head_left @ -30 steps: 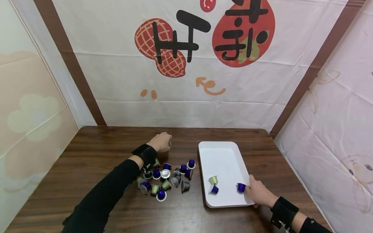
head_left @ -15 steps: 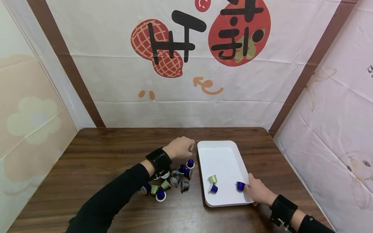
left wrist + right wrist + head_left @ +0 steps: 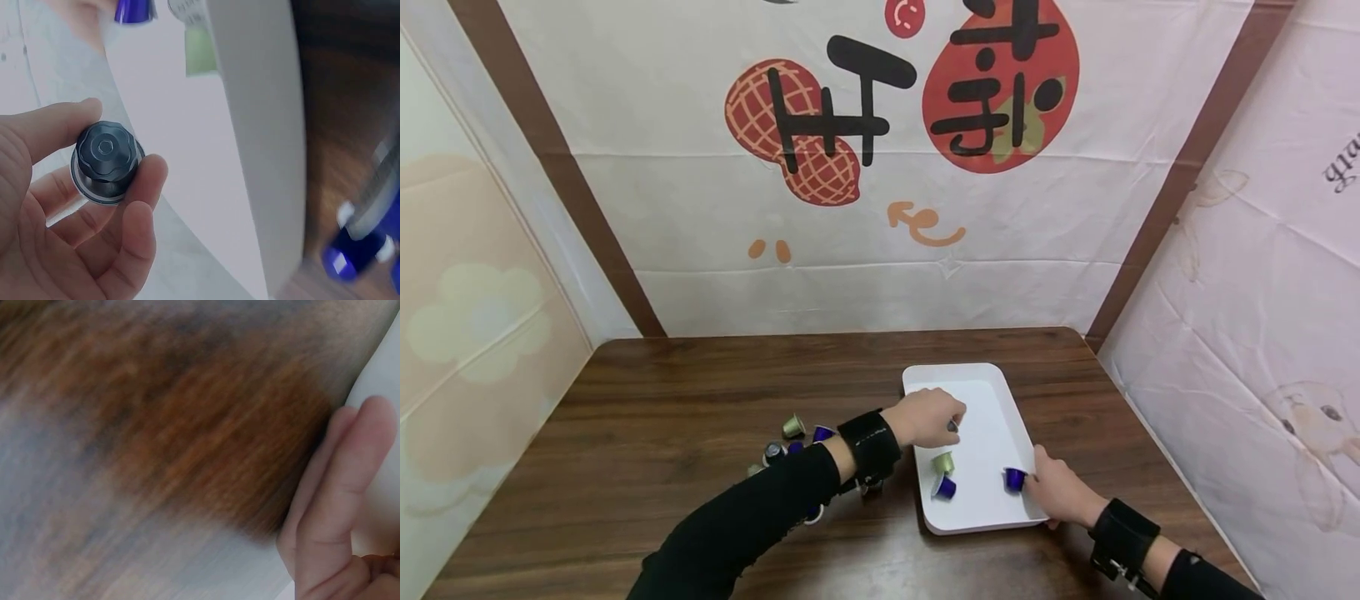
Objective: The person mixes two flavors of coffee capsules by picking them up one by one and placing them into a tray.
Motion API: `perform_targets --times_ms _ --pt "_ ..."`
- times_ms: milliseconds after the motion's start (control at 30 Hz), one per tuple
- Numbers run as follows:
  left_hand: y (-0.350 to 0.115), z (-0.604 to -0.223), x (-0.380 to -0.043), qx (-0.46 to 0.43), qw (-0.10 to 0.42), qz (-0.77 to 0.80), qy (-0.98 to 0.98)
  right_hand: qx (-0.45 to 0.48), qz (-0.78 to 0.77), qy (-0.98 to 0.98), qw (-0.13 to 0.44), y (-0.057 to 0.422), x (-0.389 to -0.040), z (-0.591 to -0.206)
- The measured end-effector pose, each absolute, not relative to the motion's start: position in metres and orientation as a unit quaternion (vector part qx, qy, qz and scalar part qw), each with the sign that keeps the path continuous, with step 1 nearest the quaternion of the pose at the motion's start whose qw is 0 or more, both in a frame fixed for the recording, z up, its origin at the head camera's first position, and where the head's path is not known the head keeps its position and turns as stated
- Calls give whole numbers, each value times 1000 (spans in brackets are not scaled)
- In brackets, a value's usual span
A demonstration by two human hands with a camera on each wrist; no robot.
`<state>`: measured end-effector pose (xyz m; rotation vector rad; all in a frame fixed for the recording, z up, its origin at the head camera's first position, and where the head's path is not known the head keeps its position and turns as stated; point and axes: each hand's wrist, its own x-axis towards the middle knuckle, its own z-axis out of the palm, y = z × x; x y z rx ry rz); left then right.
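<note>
My left hand [image 3: 925,417] is over the far half of a white tray [image 3: 992,392]. It pinches a dark grey coffee capsule [image 3: 106,150] between thumb and fingers, the fluted end towards the left wrist camera. Inside the tray's near half lie a light green capsule [image 3: 943,463], a blue capsule [image 3: 945,487] touching or close beside it, and another blue capsule [image 3: 1014,479] by the right wall. There my right hand [image 3: 1063,487] grips the tray's near right edge. In the right wrist view its fingers [image 3: 337,481] lie along the tray wall.
Left of the tray, more capsules lie on the brown wooden table [image 3: 685,392], partly hidden by the left forearm. Among them show a green capsule [image 3: 793,427] and a dark grey one [image 3: 773,452]. A printed cloth [image 3: 700,292] hangs behind the table.
From beyond the capsule pile, my left hand has moved right and nearer, over the tray, carrying the dark grey capsule. The right hand stays at the tray's edge.
</note>
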<state>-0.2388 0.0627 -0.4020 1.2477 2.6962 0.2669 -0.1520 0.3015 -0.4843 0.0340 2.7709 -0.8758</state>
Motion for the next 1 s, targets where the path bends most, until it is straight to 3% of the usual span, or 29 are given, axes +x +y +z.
perform_targets --times_ms 533,833,1000 --pt "100 -418 -221 454 103 87 881 15 -303 945 121 299 -156 -486" --pt "48 -403 -247 420 81 130 895 10 -313 944 108 301 -153 -486" --pt "0 -397 -261 370 101 155 911 5 -312 945 97 299 -150 -484"
